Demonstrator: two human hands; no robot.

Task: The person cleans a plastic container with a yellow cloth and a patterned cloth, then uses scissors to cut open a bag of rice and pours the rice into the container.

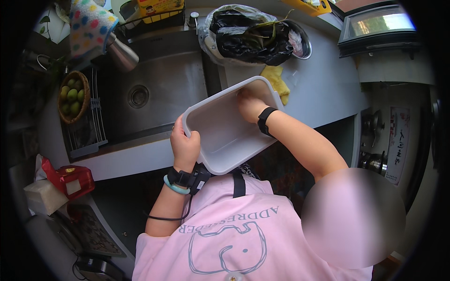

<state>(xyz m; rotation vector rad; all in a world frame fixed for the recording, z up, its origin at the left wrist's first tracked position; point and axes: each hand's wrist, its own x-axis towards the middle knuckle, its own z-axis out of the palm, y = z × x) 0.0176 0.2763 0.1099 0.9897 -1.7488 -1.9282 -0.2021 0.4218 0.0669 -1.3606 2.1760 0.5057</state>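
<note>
A white plastic bin [225, 131] is tilted in front of me at the counter's edge, its open side towards me. My left hand [186, 140] grips its left rim, thumb inside and fingers outside. Inside the bin, near the far right wall, is my right hand [249, 103]; it is blurred, and whether it holds anything cannot be told. Just beyond the bin's right end lies a yellow cloth [276, 82] on the counter.
A steel sink [168, 84] lies behind and left of the bin. A wicker basket [85, 105] of green fruit sits on a drying rack [100, 123]. Black and clear plastic bags [246, 38] rest in a metal bowl [307, 45] behind. A red package [75, 179] stands at left.
</note>
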